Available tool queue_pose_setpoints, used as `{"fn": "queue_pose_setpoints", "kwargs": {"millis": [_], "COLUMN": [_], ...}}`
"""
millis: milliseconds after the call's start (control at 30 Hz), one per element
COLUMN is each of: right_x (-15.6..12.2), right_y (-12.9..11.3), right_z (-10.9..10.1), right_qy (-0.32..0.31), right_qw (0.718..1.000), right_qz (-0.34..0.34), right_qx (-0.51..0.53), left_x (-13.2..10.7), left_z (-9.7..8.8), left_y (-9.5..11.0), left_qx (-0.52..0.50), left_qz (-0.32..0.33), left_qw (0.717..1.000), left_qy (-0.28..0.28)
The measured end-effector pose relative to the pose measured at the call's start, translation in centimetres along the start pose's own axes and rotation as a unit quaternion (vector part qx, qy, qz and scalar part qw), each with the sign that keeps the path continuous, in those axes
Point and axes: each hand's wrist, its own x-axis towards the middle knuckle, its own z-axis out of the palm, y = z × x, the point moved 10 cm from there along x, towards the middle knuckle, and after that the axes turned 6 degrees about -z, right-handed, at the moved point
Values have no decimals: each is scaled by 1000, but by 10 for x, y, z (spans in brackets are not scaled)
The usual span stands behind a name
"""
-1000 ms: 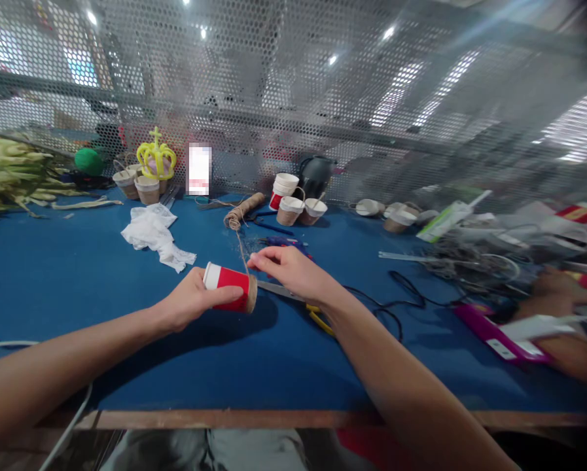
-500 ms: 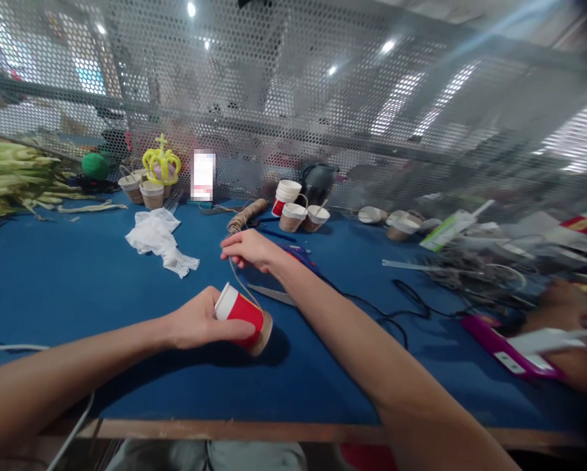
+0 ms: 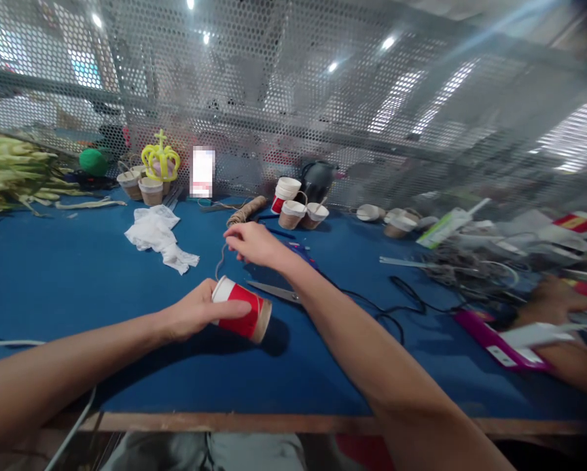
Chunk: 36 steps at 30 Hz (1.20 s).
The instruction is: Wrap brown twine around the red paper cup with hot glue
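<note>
From the head camera we see our left hand (image 3: 194,315) clasped around a red paper cup with a white rim (image 3: 239,311), which lies on its side over the near middle of the blue table (image 3: 77,275). The cup's long axis runs left to right, with the twine-wound base pointing right. Just beyond it, our right hand (image 3: 254,245) seems to pinch a thin brown twine strand (image 3: 220,258) with its fingers together.

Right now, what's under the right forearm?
Scissors lie on the blue table: the blades stick out toward the cup, and the arm covers the handles. A black cable emerges on the far side; its run beneath is hidden.
</note>
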Motion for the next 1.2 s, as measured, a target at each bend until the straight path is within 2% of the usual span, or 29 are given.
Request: {"fn": "queue_pose_setpoints", "kwargs": {"millis": [100,167,233,333,533,633,733,867,1000,1100,1200], "right_x": [-28,-49,-66,-79,-83,-83,-82,-79,-79,-80,-83], "right_y": [-4,-9,-8,3,6,12,27,33,30,23,11], "right_z": [-23,-31,-32,-22,12,4,-5,8,11,11,10], "right_qy": [28,28,21,3,-62,-3,50,18,29,36,28], "right_qw": [1000,999,998,998,994,995,994,983,966,957,965], "right_qz": [-10,-32,-40,-23,-35,-20,23,43,30,1,-46], "right_qx": [-2,-11,-47,-59,77,100,99,177,257,287,258], "left_x": [5,6,7,6,7,7,7,6,7,9,12], "left_z": [-15,-20,-22,-19,-7,-7,-7,-2,3,3,-4], "left_y": [-1,-1,-1,0,3,2,1,0,0,-5,-13], "left_qx": [-33,-38,-40,-14,109,158,194,234,245,229,192], "left_qz": [11,19,24,24,35,40,45,38,28,8,-18], "left_qw": [998,996,995,996,992,986,979,971,969,973,981], "left_qy": [52,72,83,87,44,40,37,19,2,-7,14]}}
